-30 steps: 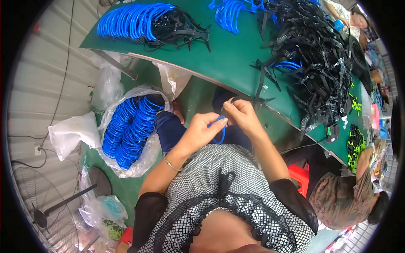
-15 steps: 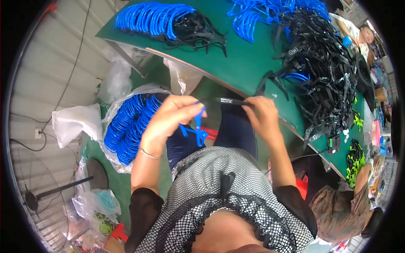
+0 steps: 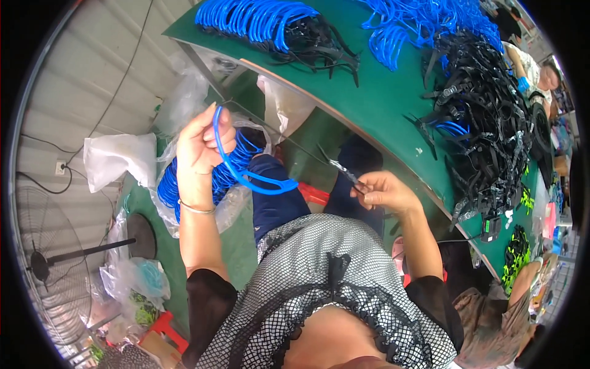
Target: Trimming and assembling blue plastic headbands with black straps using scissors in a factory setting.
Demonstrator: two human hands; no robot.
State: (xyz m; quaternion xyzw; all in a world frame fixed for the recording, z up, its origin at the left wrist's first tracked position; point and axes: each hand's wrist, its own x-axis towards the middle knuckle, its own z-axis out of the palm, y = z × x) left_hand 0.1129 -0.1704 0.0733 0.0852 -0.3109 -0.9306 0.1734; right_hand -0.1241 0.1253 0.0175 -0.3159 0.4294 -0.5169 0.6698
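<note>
My left hand (image 3: 208, 141) grips 1 curved blue plastic frame (image 3: 233, 171); my right hand (image 3: 388, 192) pinches 1 buckled black strap (image 3: 345, 173).

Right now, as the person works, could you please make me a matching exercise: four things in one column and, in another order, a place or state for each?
Column one
1. Left hand
2. Right hand
3. Tangled heap of black straps
4. Pedestal fan

Column two
A. On the green tabletop
B. Gripping a blue curved frame
C. Beside the pale ribbed wall, at the picture's lower left
D. Pinching a black buckled strap

Right pairs: 1-B, 2-D, 3-A, 4-C
</note>
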